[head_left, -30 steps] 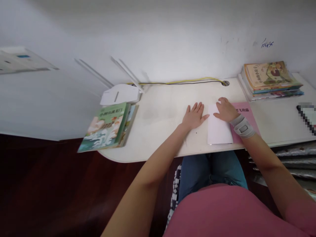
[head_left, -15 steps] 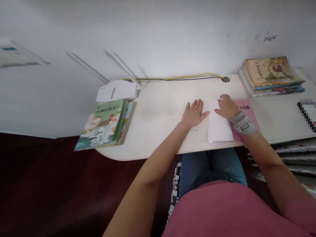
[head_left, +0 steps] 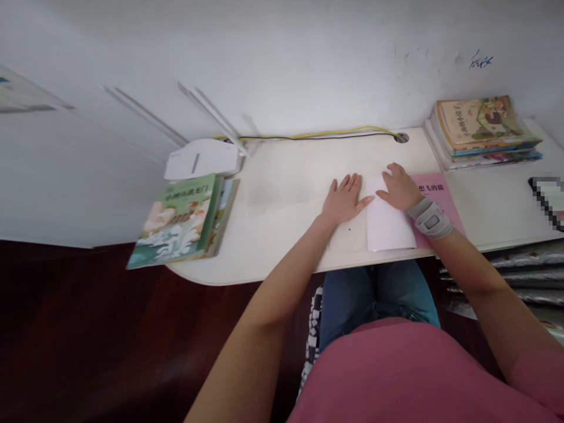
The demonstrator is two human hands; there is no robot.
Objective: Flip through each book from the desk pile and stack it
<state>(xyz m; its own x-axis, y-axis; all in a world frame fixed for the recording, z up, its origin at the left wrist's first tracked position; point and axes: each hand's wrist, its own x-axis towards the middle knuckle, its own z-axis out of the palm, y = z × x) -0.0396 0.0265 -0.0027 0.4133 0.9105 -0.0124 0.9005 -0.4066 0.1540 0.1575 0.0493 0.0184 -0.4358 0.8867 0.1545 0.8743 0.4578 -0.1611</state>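
A pink book (head_left: 440, 202) with dark lettering lies near the front edge of the white desk. Over its left part is a white sheet (head_left: 388, 226); I cannot tell whether it is a folded-back page or a loose paper. My right hand (head_left: 400, 189), with a grey wrist wrap (head_left: 429, 218), rests on the sheet's upper right, thumb and bent fingers apart. Just left of the sheet, my left hand (head_left: 344, 200) lies flat on the desk, fingers spread, its thumb tip at the sheet's left edge.
Green-covered books (head_left: 176, 220) lie at the left end of the desk (head_left: 282, 235), before a white router (head_left: 202, 158). A book stack (head_left: 484, 126) stands back right, and a phone (head_left: 549, 202) lies at the right. Cables (head_left: 317, 136) run along the wall.
My right hand has shifted slightly left over the sheet, and more of the pink book's title shows. The sheet's left edge reaches a little closer to my left hand. The view has moved slightly.
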